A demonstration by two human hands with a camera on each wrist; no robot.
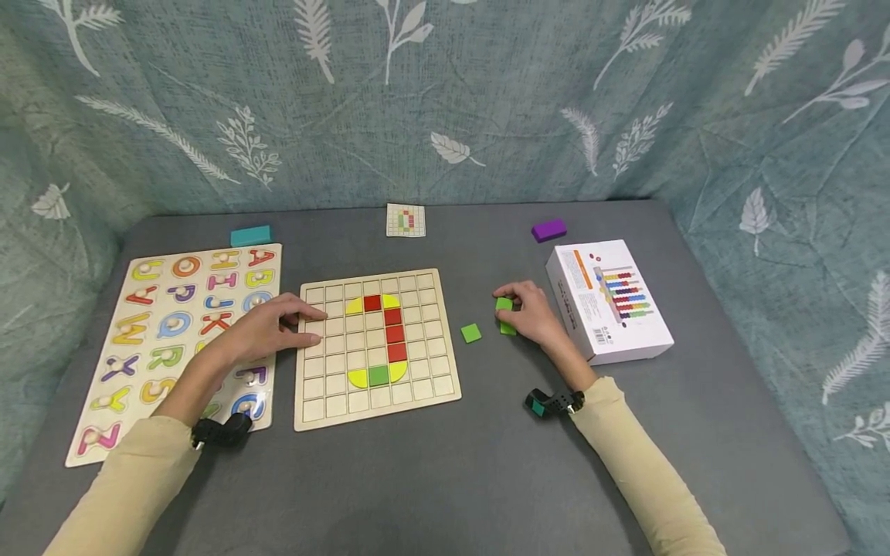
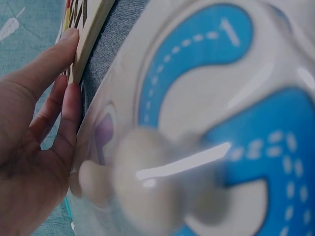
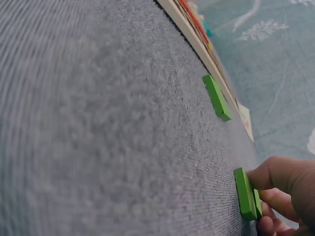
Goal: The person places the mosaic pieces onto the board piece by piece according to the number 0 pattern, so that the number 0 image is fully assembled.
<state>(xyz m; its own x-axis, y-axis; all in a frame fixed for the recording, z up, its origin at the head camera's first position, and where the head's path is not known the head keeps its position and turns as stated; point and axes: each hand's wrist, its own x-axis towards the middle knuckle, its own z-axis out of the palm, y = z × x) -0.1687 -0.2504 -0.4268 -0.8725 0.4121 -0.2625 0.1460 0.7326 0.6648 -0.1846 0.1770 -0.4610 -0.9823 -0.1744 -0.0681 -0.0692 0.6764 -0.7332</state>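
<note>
My left hand (image 1: 267, 328) rests at the left edge of the wooden grid board (image 1: 316, 409), thumb and fingertips touching it. In the left wrist view the thumb (image 2: 59, 51) lies against that board's edge. On the grid sit red squares (image 1: 395, 333), yellow rounded pieces (image 1: 358, 378) and one green square (image 1: 378, 376). Right of the board, my right hand (image 1: 531, 313) pinches a green square tile (image 1: 504, 304) between thumb and fingers. Another green tile (image 1: 508, 329) lies right beside it, and a third green tile (image 1: 470, 333) is nearer the board.
An alphabet peg board (image 1: 149, 297) lies under my left forearm. A white abacus box (image 1: 612, 301) stands right of my right hand. Toward the back are a teal block (image 1: 251, 236), a small pattern card (image 1: 405, 221) and a purple block (image 1: 549, 230).
</note>
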